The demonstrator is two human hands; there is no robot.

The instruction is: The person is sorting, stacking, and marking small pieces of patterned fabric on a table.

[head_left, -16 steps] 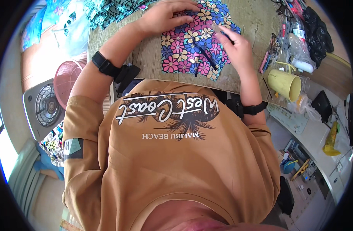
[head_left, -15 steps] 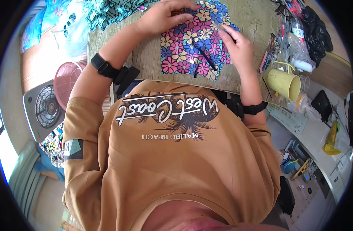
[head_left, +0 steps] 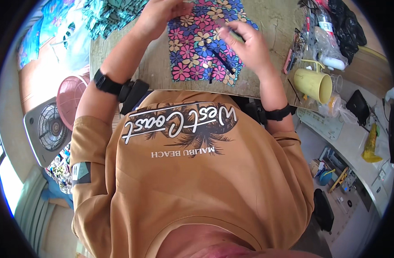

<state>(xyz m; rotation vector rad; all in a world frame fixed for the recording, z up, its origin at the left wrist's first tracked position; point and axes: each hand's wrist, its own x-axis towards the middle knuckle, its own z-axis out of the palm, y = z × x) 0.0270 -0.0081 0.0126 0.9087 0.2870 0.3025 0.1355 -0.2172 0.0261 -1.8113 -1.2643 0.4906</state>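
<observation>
Flower-patterned fabric (head_left: 192, 56) in pink, blue and cream lies on the wooden table, its top running out of view. A dark thin strip (head_left: 223, 62) rests slantwise on it. My right hand (head_left: 250, 47) is closed around a small slim tool (head_left: 236, 34) with a greenish handle, just above the fabric's right side; its exact kind is hidden by the fingers. At the fabric's upper left edge, my left hand (head_left: 160, 15) has its fingers drawn together, partly cut off by the picture's top. What it pinches, if anything, does not show.
Green patterned cloth pieces (head_left: 111, 17) are heaped at the table's far left. On the right stand a yellow mug (head_left: 313, 84), a plastic bottle (head_left: 326, 23) and a black bag (head_left: 347, 30). A fan (head_left: 50, 129) and a pink basket (head_left: 70, 96) are at my left.
My right hand has moved left over the fabric with the tool. My left hand has lifted and shifted left, its fingers now curled together. The whole view has shifted slightly.
</observation>
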